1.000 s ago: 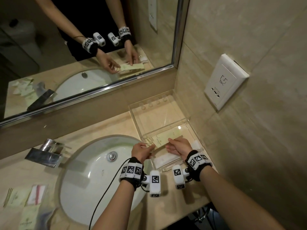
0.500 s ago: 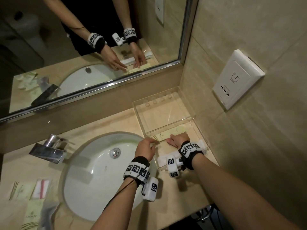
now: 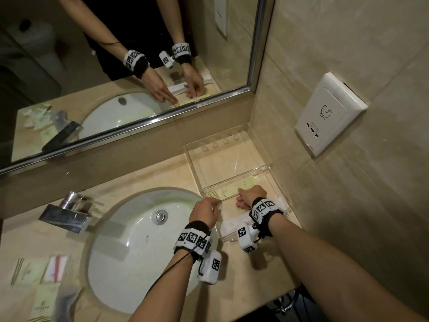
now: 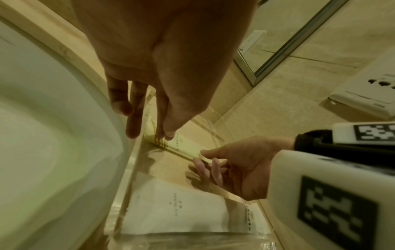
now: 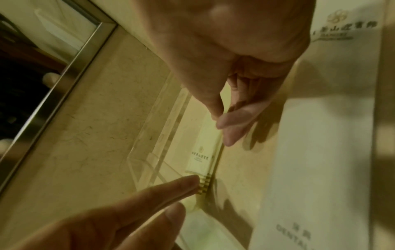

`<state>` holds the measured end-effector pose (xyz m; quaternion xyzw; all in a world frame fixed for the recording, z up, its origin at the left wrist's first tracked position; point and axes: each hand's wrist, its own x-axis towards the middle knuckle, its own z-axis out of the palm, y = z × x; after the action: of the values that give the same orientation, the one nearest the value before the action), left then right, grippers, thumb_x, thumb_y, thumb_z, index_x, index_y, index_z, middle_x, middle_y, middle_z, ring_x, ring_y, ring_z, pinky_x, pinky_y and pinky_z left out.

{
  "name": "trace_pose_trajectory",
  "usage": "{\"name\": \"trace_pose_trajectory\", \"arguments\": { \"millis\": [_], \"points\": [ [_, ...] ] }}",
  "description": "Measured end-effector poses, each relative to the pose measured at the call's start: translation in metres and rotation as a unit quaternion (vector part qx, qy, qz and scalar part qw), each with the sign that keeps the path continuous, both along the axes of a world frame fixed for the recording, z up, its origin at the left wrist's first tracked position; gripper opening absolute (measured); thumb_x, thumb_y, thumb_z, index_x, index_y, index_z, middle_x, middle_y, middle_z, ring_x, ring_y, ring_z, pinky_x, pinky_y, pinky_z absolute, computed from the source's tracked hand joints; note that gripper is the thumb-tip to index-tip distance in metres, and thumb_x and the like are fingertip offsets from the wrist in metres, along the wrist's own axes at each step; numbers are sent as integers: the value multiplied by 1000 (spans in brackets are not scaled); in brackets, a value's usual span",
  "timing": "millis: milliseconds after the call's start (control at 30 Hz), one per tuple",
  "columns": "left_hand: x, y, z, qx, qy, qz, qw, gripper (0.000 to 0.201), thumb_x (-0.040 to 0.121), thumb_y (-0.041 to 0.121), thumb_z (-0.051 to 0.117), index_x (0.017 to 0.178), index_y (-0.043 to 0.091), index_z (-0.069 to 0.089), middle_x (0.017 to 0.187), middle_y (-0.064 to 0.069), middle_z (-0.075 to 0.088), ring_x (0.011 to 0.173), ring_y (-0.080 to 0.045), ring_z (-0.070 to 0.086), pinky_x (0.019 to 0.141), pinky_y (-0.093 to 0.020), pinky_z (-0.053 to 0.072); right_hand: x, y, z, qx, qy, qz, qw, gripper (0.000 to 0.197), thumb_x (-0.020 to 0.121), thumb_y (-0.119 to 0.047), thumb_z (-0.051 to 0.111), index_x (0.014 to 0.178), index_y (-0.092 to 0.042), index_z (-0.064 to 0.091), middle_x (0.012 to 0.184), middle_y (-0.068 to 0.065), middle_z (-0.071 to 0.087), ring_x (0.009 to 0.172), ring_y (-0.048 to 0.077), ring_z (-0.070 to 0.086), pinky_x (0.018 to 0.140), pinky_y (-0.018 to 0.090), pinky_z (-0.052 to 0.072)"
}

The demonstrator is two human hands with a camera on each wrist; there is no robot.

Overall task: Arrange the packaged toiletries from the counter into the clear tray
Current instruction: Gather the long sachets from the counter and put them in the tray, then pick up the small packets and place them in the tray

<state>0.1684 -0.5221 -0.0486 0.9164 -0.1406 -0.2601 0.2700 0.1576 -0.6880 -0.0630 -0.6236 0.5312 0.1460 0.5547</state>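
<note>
**Head view: pale packet lying against the tray's divider, a hand at each end**

Head view puts the pale yellow packet [image 3: 232, 190] flat on the floor of the clear tray [image 3: 264, 162], in the nearer compartment, tucked along the divider wall. Its long axis runs from about 8 o'clock to 2 o'clock in that view, parallel to the divider. From where I sit, that axis is what any next nudge turns on: a push across it seats the packet against the wall, a push along it slides it toward the side wall.

My left hand [image 3: 205, 211] sits at the packet's 8 o'clock end; in the left wrist view its fingers [image 4: 164, 118] are straight and spread, tips down on the striped end, pressing rather than pinching. My right hand [image 3: 249, 196] is at the 2 o'clock end, inside the tray; its fingers [image 5: 229, 121] are loosely curled with thumb and forefinger drawn together on the packet's edge, a light pinch as I read it. Both are equally near, one per end.

A white dental kit packet [image 3: 232, 227] lies in the same compartment at 6 o'clock from the pale one, just beside it. Further out, more sachets [image 3: 39, 273] wait on the tabletop [image 3: 144, 173] at 9 o'clock, beyond the sink [image 3: 130, 247].
</note>
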Motion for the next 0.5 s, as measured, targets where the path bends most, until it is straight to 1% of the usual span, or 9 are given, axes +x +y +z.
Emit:
{"name": "trace_pose_trajectory", "arguments": {
  "millis": [100, 167, 200, 267, 333, 367, 400, 433, 500],
  "points": [
    [2, 1, 3, -20, 4, 12, 1000, 30, 93, 14, 53, 118, 20, 67, 127, 0, 65, 118, -20, 59, 101, -29, 44, 0, -1, 5, 6, -14, 22, 1000, 27, 93, -16, 62, 85, 10, 66, 63, 10, 67, 40, 19, 60, 44, 25, 50],
    [3, 5, 8, -41, 7, 34, 999, 26, 92, 14, 54, 113, 19, 70, 122, 0, 67, 113, -21, 61, 99, -30, 45, -3, -4, 8, 12, -14, 19, 1000, 26, 93, -16, 62, 82, 7, 66, 64, 9, 68, 42, 18, 62, 42, 24, 48],
    [4, 9, 12, -54, 10, 49, 997, 24, 92, 14, 54, 109, 18, 71, 118, -1, 68, 107, -22, 62, 95, -30, 47, -5, -5, 11, 14, -11, 23, 1000, 26, 93, -17, 62, 79, 4, 65, 65, 9, 68, 45, 19, 63, 44, 25, 48],
    [5, 21, 20, -92, 13, 84, 992, 20, 92, 12, 55, 101, 17, 72, 105, -1, 71, 91, -22, 65, 84, -27, 49, -8, -5, 17, 15, -16, 47, 999, 27, 91, -20, 62, 71, -2, 64, 67, 9, 68, 54, 22, 63, 51, 30, 47],
    [6, 38, 31, -140, 24, 129, 981, 19, 91, 9, 55, 96, 15, 72, 91, 0, 71, 77, -16, 64, 72, -23, 49, -8, 2, 25, 17, -54, 76, 995, 24, 88, -24, 67, 69, -9, 65, 71, 9, 68, 62, 24, 59, 59, 33, 46],
    [5, 49, 38, -162, 33, 158, 973, 18, 92, 9, 54, 96, 14, 71, 86, -1, 71, 72, -12, 64, 66, -19, 49, -5, 10, 31, 24, -89, 83, 992, 20, 86, -25, 70, 72, -12, 65, 73, 7, 69, 65, 24, 58, 61, 34, 46],
    [3, 61, 44, -180, 41, 188, 965, 18, 93, 9, 53, 97, 12, 71, 85, -2, 71, 69, -11, 63, 59, -14, 47, -2, 19, 38, 35, -120, 93, 988, 16, 84, -27, 72, 77, -13, 66, 74, 5, 69, 66, 22, 57, 62, 34, 46],
    [0, 74, 50, -193, 46, 221, 955, 18, 94, 11, 53, 98, 12, 71, 85, -3, 72, 68, -11, 64, 54, -12, 45, 1, 32, 48, 48, -145, 109, 982, 15, 83, -28, 72, 82, -14, 67, 74, 3, 69, 67, 19, 57, 62, 34, 46],
    [-11, 104, 62, -213, 48, 291, 931, 17, 94, 15, 54, 98, 13, 70, 87, -5, 73, 68, -14, 64, 52, -15, 44, 9, 60, 67, 74, -179, 163, 967, 18, 85, -30, 71, 90, -13, 70, 75, -1, 69, 67, 15, 57, 62, 31, 45]
  ]
}}
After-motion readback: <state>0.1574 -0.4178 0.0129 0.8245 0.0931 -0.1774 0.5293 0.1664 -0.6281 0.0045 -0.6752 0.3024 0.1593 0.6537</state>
